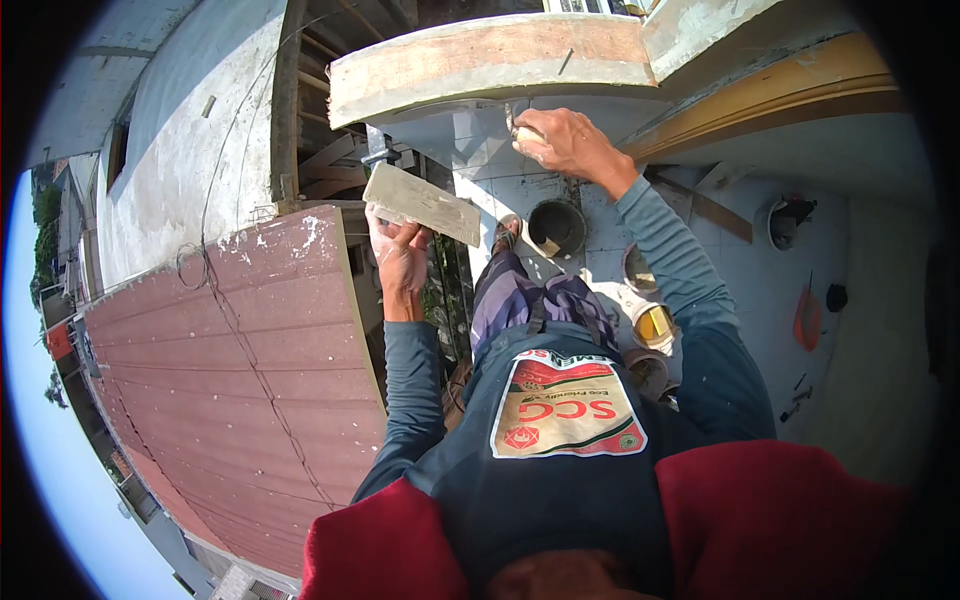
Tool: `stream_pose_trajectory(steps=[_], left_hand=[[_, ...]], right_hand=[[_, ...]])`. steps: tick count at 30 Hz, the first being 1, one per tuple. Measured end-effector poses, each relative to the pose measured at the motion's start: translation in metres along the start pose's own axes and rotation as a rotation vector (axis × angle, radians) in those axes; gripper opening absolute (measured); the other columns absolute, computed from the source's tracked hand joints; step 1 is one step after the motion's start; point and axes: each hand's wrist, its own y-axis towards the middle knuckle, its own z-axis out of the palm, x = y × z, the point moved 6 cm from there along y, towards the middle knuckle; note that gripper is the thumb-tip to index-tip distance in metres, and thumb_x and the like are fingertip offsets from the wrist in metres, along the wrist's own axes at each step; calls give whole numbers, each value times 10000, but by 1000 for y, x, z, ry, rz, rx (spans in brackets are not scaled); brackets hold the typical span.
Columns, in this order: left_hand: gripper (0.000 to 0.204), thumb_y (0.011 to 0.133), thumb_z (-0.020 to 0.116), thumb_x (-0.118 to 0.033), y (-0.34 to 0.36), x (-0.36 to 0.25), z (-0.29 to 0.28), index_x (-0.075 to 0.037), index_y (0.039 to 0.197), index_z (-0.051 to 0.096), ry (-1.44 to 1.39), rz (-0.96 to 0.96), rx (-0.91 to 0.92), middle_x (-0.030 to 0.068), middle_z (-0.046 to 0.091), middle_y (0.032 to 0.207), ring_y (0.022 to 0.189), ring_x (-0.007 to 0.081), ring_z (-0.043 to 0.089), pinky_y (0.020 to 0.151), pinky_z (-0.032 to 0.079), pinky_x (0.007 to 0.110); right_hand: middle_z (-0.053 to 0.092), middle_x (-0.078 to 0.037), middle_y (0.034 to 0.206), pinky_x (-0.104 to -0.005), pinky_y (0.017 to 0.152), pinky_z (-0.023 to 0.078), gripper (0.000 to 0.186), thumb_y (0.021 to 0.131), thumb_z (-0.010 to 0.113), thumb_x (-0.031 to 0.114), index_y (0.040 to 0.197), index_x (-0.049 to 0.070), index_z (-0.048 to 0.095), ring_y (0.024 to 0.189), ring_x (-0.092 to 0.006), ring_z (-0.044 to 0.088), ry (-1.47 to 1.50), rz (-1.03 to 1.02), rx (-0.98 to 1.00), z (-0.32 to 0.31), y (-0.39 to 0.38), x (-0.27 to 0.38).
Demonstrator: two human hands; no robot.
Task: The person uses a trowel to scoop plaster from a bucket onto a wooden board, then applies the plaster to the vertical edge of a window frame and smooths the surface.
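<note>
My left hand [400, 255] holds up a flat, rectangular plastering float [422, 204]. Its broad grey face is turned upward and looks smeared with mortar. Farther right, my right hand [578, 145] is closed round the pale handle of a small trowel [528, 134]. The trowel's thin metal neck reaches up to the lower edge of a plastered ledge [490, 62], and its blade is not visible. A wet-looking grey band runs along the ledge's near side, and a nail [566, 61] stands out from it. The float is apart from the ledge.
Beside my legs on the tiled floor stand a dark bucket [557, 228] and a pail with something yellow in it [652, 324]. Another bucket [784, 222] and a wooden plank [718, 212] lie right. A reddish-brown roof [230, 350] with a loose cable drops away left.
</note>
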Motion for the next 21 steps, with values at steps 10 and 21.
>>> stream_pose_trajectory(steps=[10,21], left_hand=[[534,794,666,78,54,-15,18,-36,1238,392,453,493,-190,104,534,1090,1001,185,563,831,497,296],[486,724,583,112,85,5,56,22,1187,464,590,768,-243,105,558,1034,900,172,577,787,507,288]], right_hand=[[665,-165,877,-308,712,510,292,810,717,121,1026,-42,608,765,-239,657,253,261,-288,-64,-144,-14],[679,-119,862,-257,656,513,280,831,691,38,1062,-77,584,753,-136,637,589,770,-442,6,-324,-40]])
